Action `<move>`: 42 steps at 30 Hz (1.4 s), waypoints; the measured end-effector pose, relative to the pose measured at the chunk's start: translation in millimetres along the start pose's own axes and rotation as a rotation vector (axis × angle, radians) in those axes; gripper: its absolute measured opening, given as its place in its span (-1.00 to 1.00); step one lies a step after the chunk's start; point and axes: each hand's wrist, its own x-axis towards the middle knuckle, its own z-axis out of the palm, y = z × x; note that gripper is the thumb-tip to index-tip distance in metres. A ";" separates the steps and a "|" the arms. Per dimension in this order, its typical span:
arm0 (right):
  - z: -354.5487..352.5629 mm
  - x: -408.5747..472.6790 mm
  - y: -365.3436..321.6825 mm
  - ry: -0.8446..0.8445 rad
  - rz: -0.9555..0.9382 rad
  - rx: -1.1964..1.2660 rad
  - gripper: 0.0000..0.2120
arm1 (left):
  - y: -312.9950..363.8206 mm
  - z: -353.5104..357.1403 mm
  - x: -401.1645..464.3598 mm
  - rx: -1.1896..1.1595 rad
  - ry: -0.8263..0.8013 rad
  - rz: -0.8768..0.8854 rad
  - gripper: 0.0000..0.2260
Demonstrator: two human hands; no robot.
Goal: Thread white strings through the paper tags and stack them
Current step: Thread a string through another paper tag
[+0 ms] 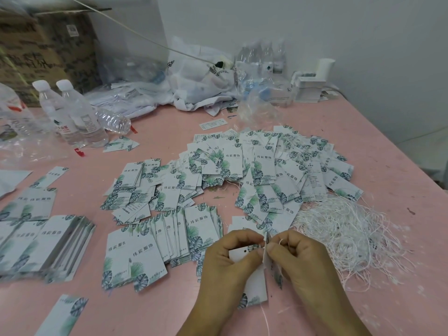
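Note:
Low in the middle of the view, my left hand (228,263) grips a white paper tag (254,287) with green leaf print, its punched hole facing up. My right hand (298,258) pinches the tag's upper edge together with a thin white string (265,318) that hangs down below the tag. A tangled heap of white strings (344,234) lies just right of my hands. A wide pile of strung tags (266,166) spreads across the table's middle. Fanned stacks of tags (150,243) sit left of my hands.
The pink table (400,178) ends at the right against a white wall. More tag stacks (48,243) lie far left. Water bottles (72,117), plastic bags (201,81) and a cardboard box (43,49) crowd the back. A lone tag (63,316) lies near the front edge.

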 end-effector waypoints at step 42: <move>16.0 -5.7 13.8 0.213 -0.472 -0.304 -0.87 | -3.6 1.2 4.9 -0.301 0.028 -0.101 -0.61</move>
